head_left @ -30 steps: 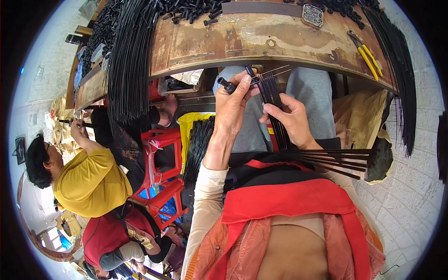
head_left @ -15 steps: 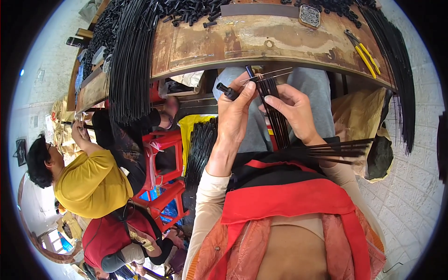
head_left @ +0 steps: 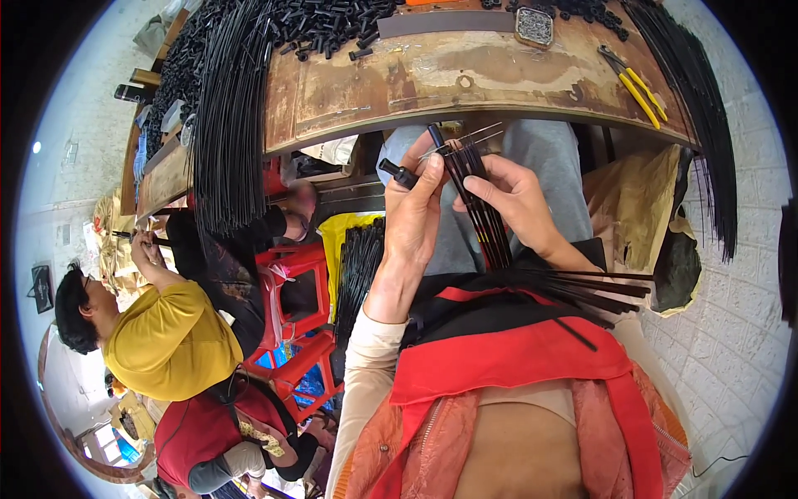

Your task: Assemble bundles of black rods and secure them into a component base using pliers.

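My left hand [head_left: 409, 212] is closed round a black tubular plastic fitting [head_left: 398, 173] with a flared end, which looks like an umbrella runner. Its thumb presses near thin silver wires [head_left: 482, 135] that cross a row of dark flat ribs [head_left: 484, 224]. A dark rod end [head_left: 435, 133] rises beside the fingertips. My right hand [head_left: 519, 200] pinches the same ribs, thumb on top and fingers bent behind. The ribs hang down toward my lap. More loose ribs [head_left: 594, 287] lie across my lap by the right forearm, and a short dark strip [head_left: 575, 333] rests on the red apron.
Ahead is a worn wooden bench [head_left: 349, 91] with yellow-handled pliers [head_left: 638, 93], a tin of small metal parts [head_left: 534, 28] and black plastic fittings [head_left: 324, 33]. Long black rods [head_left: 229, 133] overhang its edge. A person in yellow [head_left: 170, 341] works at left, near red stools [head_left: 303, 291].
Both hands keep hold at nearly the same place, shifting slightly left in view. The loose ribs on my lap have spread lower, and one short strip now shows on the apron.
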Action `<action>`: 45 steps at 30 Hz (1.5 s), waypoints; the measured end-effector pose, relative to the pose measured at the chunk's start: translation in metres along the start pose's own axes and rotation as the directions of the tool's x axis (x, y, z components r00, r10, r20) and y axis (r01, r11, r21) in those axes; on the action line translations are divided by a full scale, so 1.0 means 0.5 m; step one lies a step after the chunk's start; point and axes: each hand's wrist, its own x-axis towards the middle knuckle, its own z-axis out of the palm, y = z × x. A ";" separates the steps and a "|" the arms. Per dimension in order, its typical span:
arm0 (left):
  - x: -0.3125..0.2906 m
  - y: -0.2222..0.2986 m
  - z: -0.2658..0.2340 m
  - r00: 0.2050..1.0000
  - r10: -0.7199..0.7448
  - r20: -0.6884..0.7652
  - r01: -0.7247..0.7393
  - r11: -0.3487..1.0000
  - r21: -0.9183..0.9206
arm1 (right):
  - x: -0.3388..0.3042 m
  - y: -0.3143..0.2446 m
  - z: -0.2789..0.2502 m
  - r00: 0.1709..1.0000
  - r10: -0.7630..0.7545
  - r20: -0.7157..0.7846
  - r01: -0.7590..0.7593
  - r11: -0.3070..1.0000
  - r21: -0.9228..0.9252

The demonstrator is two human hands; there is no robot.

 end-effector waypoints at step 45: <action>0.001 -0.006 -0.029 0.962 -0.225 0.158 0.242 0.966 -0.095 | 0.013 0.003 -0.014 0.995 0.046 0.093 -0.064 0.977 0.202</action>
